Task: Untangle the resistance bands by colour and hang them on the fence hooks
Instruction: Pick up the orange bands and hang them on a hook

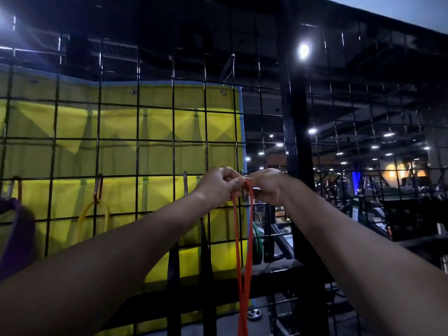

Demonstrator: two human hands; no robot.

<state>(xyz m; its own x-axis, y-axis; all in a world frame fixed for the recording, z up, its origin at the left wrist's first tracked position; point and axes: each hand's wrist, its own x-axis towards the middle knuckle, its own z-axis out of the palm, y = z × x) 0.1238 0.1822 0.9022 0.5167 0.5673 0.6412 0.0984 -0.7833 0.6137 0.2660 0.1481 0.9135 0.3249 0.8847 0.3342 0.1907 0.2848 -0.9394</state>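
Observation:
An orange-red resistance band [243, 258] hangs down from between my two hands at a carabiner hook [244, 192] on the black wire fence [138, 141]. My left hand [218, 184] pinches the top of the band. My right hand [268, 185] has curled fingers at the same spot, touching the band's top and the hook. A black band [207, 270] hangs from a hook [185, 181] just left of my hands. A yellow band [93, 215] hangs on a red carabiner [98, 187]. A purple band [18, 236] hangs at the far left.
A yellow tarp [116, 122] is stretched behind the fence. A thick black post [299, 146] stands right of my hands. Weight plates [256, 241] and gym machines [378, 197] lie beyond the mesh at the right.

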